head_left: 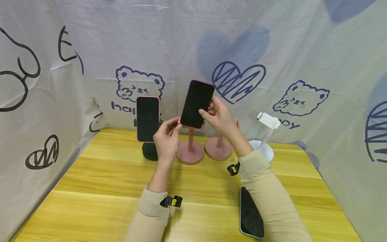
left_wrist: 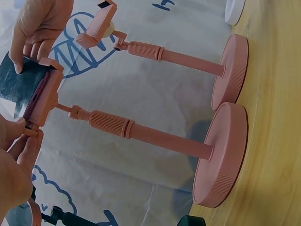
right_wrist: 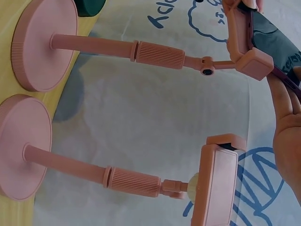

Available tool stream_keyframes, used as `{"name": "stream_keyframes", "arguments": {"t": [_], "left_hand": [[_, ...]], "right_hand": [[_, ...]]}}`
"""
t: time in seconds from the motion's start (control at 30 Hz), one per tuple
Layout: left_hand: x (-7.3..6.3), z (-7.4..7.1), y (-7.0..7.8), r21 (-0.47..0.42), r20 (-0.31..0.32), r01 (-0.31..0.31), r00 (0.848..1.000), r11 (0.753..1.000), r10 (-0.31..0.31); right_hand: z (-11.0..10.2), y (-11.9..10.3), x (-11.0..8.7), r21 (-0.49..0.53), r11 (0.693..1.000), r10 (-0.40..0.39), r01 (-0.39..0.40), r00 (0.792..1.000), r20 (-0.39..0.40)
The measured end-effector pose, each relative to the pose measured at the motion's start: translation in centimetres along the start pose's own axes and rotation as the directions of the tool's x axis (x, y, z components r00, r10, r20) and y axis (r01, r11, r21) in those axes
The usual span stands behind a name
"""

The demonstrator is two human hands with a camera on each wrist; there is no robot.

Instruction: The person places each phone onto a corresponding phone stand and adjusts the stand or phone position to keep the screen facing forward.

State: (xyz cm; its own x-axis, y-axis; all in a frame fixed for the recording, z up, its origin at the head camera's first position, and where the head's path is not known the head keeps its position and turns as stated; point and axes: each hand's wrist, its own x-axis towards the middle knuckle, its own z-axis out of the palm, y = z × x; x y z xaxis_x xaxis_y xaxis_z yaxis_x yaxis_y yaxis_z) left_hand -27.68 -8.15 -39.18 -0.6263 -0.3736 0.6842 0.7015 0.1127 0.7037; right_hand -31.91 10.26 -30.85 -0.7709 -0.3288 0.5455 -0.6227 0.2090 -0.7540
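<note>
Though clearer wrist-side, pink clamp [left_wrist: 49, 95]

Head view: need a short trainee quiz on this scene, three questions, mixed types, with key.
1. Count: how many phones show in the head view?
2. True or false: the white stand is empty.
3. Which hand pinches the clamp of the pink stand next to the green stand?

Key:
1. Three: the mounted phone on the green stand, the held phone at the pink stand, and the flat phone on the table, partly hidden by the right sleeve.
2. True.
3. The left hand; the right hand grips the held phone.
</note>
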Motion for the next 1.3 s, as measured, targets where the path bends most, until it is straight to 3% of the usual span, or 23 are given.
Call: {"name": "stream_keyframes", "arguments": {"t": [0.5, 0.77, 0.9, 1.0, 1.1, 1.2, 1.3], "left_hand": [[0.0, 0.0, 0.2, -0.037, -0.007, 0.091, 0.996, 0.995, -0.092], [-0.1, -0.3, 0.5, 0.024, 0.05, 0.132, 0.99, 0.991, -0.133], [-0.1, -0.5, 0.8, 0.05, 0.082, 0.166, 0.982, 0.985, -0.17], [0.0, -0.6, 0.9, 0.09, 0.111, 0.196, 0.972, 0.977, -0.205], [0.1, -0.8, 0.9, 0.139, 0.156, 0.226, 0.956, 0.964, -0.246], [0.2, -0.9, 0.8, 0.161, 0.213, 0.277, 0.927, 0.947, -0.308], [0.3, -1.0, 0.7, 0.156, 0.262, 0.332, 0.894, 0.93, -0.363]], "right_hand": [[-0.8, -1.3, 0.8, -0.125, 0.992, 0.042, -0.021, 0.985, 0.167], [-0.5, -1.3, 1.4, -0.034, 0.996, 0.087, -0.083, 0.986, 0.145], [-0.6, -2.4, 1.9, -0.044, 0.999, 0.024, -0.021, 0.998, 0.061], [-0.8, -3.3, 2.4, -0.135, 0.989, -0.066, 0.065, 0.998, -0.004], [-0.9, -4.0, 2.7, -0.25, 0.96, -0.131, 0.124, 0.991, -0.014], [-1.1, -4.3, 2.8, -0.333, 0.932, -0.147, 0.142, 0.989, 0.008], [-1.1, -4.3, 2.8, -0.349, 0.927, -0.135, 0.137, 0.99, 0.028]]}}
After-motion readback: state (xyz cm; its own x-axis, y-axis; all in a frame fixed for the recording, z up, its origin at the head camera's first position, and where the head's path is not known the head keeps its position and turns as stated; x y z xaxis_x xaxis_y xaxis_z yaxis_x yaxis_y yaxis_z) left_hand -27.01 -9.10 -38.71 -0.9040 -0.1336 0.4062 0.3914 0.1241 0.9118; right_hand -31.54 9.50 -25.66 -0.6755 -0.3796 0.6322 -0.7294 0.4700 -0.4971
